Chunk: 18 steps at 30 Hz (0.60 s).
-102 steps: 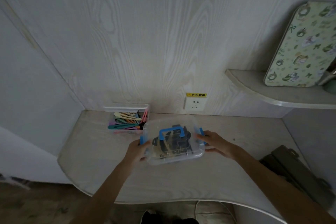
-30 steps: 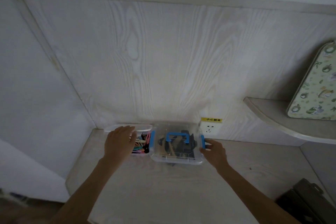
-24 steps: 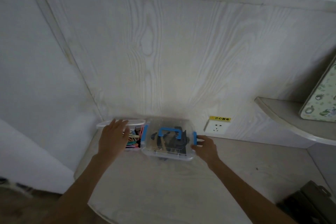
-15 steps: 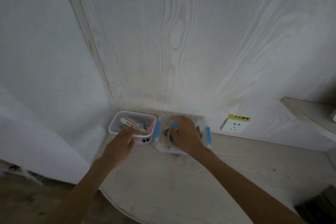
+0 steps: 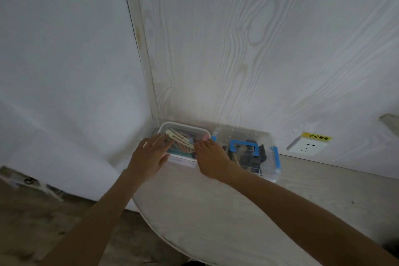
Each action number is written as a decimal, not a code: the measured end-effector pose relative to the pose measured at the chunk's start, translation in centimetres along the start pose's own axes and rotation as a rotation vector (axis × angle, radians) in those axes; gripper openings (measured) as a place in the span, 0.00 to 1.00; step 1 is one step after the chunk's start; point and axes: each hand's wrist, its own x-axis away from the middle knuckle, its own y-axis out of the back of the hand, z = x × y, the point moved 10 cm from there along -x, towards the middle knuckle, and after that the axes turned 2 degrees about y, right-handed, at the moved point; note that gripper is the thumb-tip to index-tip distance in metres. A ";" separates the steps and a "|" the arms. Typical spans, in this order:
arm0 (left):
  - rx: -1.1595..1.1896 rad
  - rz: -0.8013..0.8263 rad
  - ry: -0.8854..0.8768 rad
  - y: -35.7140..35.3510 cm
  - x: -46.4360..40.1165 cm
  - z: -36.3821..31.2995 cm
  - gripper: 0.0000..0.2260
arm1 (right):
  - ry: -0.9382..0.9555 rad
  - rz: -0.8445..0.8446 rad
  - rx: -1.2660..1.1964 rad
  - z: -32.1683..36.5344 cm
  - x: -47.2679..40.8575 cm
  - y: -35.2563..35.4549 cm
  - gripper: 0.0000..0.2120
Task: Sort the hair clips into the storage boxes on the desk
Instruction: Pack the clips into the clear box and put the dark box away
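Two storage boxes stand side by side against the wall at the desk's back left corner. The small open box point(image 5: 183, 126) holds several coloured hair clips point(image 5: 180, 141). To its right is a clear lidded box point(image 5: 267, 142) with a blue handle and blue latches, with dark hair clips inside. My left hand point(image 5: 149, 154) lies on the near left side of the small box, fingers straight. My right hand point(image 5: 212, 157) rests on that box's near right side, fingers extended, between the two boxes.
The pale wood-grain desk point(image 5: 248, 211) has a curved front edge with floor point(image 5: 43, 222) below at the left. A wall socket point(image 5: 307, 147) with a yellow label sits right of the boxes. A shelf corner point(image 5: 389, 120) shows at the far right.
My right hand has left the lidded box and moved left onto the small box. My left hand stays at the small box. The view has swung left.
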 end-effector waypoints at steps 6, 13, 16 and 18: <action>-0.016 -0.007 -0.009 -1.6 0.0 -1.4 0.25 | -0.046 0.007 -0.008 -0.8 -0.6 0.1 0.31; -0.250 0.098 -0.076 -0.8 -2.1 -2.1 0.27 | -0.013 0.018 0.162 -0.1 -1.5 -0.2 0.39; -0.294 0.106 -0.142 -0.5 -3.1 -2.8 0.23 | -0.001 0.047 0.200 -0.1 -2.0 0.1 0.38; -0.345 0.187 -0.157 -1.2 -3.1 -2.8 0.20 | 0.015 0.062 0.248 0.0 -2.3 0.3 0.35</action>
